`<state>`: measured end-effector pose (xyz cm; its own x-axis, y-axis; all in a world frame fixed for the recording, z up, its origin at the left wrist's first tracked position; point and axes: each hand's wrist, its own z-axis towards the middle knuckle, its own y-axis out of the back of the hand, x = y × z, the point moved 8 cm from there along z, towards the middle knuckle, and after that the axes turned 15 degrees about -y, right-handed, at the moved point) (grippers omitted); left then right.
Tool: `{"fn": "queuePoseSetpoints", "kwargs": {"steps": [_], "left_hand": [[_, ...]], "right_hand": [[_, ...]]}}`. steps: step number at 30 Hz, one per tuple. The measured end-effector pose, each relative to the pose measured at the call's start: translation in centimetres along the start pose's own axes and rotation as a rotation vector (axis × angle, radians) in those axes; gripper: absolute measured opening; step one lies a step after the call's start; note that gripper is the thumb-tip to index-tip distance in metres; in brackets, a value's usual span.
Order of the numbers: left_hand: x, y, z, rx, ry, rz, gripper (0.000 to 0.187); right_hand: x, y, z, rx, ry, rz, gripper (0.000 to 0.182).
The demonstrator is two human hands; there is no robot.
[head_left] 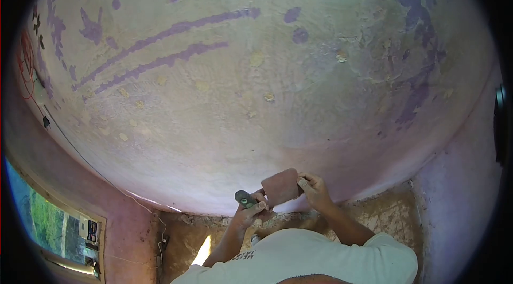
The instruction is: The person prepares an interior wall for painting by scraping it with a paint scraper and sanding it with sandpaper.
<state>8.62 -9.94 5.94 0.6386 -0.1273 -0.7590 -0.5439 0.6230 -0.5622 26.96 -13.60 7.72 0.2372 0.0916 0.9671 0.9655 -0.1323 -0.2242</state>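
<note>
While I look down the wall, going left to right: window (59,225) sits low at far left, green outside, frame pale. Thin cable (96,169) runs down the wall from a small dark clip toward the floor corner, ending near a plug-like thing low on the pink wall; can't tell what it is.

Wall (256,86) fills most of the view: pale, patchy plaster with purple painted streaks and leaf shapes, small yellowish filler spots scattered across it.

My left hand (248,214) is low centre, fingers (260,206) curled together around a dark tool with a green spot (245,198). Tool's head pokes up just above the knuckles. Can't tell exactly what tool it is.

Just right of it, touching the left hand's fingertips: reddish-brown sanding pad (280,186), tilted, flat side against the base of the wall.

My right hand (315,190) holds the pad's right edge, fingers pinched on it, thumb on top. Both hands close together, pad between them.

Below the hands: rough brownish floor (385,217) and my white shirt (315,260). Pinkish side wall (459,193) at right, dark object at far right edge, too cut off to identify.
</note>
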Motion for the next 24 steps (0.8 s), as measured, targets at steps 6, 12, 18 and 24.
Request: {"fn": "queuePoseSetpoints", "kwargs": {"steps": [6,12,18,24], "left_hand": [[4.0,-3.1,-0.3,-0.030,0.173,0.221,0.033],[5.0,-6.2,0.7,-0.198,0.125,0.392,0.053],[3.5,-9.8,1.7,-0.015,-0.192,0.985,0.056],[3.8,-11.1,1.0,0.082,-0.280,1.234,0.060]], "right_hand": [[-0.7,5.2,-1.6,-0.122,-0.005,-0.206,0.018],[8.8,4.1,-7.4,-0.500,0.660,-0.736,0.032],[4.3,0.0,-6.6,0.150,0.283,-0.641,0.048],[1.8,0.1,-6.0,0.294,0.163,-0.385,0.034]]}}
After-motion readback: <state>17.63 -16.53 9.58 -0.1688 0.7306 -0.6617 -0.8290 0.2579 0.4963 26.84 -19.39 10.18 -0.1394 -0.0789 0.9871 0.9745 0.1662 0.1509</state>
